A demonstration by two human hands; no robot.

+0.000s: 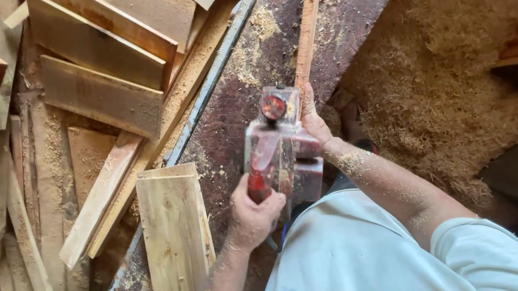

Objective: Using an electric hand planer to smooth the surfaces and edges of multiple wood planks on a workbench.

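Left hand (254, 212) grips the rear handle of the red electric planer (279, 146); right hand (312, 118) presses its front beside the wooden strip (307, 30). That strip's long axis runs straight ahead along the dusty workbench (231, 116), away from both hands.

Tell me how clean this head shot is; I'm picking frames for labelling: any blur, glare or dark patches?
Head view: sharp around the left hand gripping the red planer and the right hand beside it; light is soft and even, no glare; bottom right corner falls into deep shadow; plank pile edges bend slightly, wide-angle distortion.
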